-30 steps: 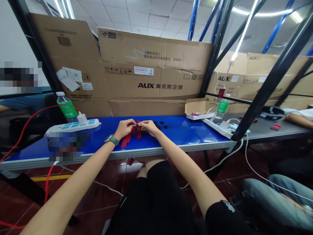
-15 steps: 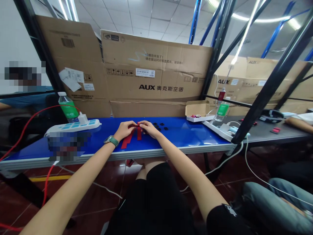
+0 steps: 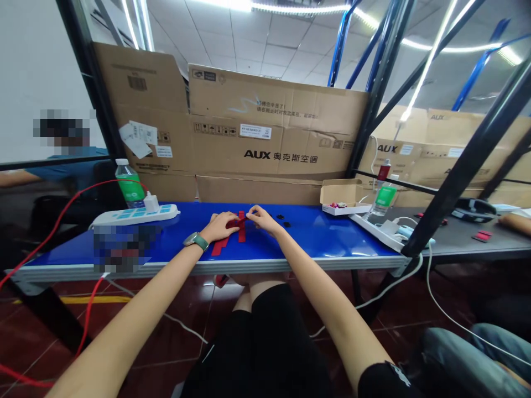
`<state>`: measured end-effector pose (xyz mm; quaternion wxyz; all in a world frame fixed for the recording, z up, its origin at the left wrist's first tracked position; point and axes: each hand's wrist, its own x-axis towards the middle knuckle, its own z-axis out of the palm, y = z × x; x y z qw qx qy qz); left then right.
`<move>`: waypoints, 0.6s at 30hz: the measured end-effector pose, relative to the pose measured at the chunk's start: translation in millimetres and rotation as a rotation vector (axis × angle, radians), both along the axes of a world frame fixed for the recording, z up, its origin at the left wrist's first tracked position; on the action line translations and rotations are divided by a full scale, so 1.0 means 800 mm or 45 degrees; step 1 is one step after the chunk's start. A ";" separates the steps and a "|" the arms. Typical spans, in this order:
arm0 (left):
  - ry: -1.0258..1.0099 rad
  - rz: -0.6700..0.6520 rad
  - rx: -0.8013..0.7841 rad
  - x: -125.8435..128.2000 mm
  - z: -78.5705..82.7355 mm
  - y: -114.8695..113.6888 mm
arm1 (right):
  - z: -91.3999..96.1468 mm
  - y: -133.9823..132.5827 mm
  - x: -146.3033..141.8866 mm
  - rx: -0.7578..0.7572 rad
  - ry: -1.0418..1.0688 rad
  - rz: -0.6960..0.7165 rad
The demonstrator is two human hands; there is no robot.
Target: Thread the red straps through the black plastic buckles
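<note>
Two narrow red strips lie on the blue tabletop: one red strip (image 3: pixel 241 235) upright in the view between my hands, the other red strip (image 3: pixel 219 247) slanting out from below my left hand. My left hand (image 3: pixel 222 226) is closed, its curled fingers holding the red material at the upper part of the strips. My right hand (image 3: pixel 264 220) pinches thumb and forefinger together just right of the upright strip's upper end; whatever sits in that pinch is too small to name. Beyond my right hand lie small black pieces (image 3: pixel 286 224), partly hidden by it.
A power strip (image 3: pixel 136 215) and water bottle (image 3: pixel 130 185) stand at left, by a blurred-out object. An open white box (image 3: pixel 346 209) with small pink-red items is at right, near another power strip (image 3: pixel 379 235) and bottle (image 3: pixel 385 196). Cardboard (image 3: pixel 265 149) walls the back.
My hands were together at the red strips' upper end; my right hand has drawn apart to the right, and my left hand has lowered over the strips. The camera view has shifted slightly.
</note>
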<state>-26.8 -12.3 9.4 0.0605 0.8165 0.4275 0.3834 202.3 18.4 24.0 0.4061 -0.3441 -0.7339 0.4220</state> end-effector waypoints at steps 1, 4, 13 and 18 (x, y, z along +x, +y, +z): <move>0.005 -0.014 -0.027 0.000 -0.001 -0.001 | 0.003 0.007 0.002 0.038 -0.016 -0.085; 0.035 -0.091 -0.051 0.002 -0.001 -0.006 | 0.011 0.029 0.007 0.156 -0.083 -0.411; 0.258 -0.104 -0.006 0.004 0.006 -0.011 | -0.006 0.035 0.014 0.512 -0.445 -0.668; 0.412 -0.121 0.013 0.003 -0.003 -0.005 | -0.007 0.012 0.003 0.578 -0.896 -0.662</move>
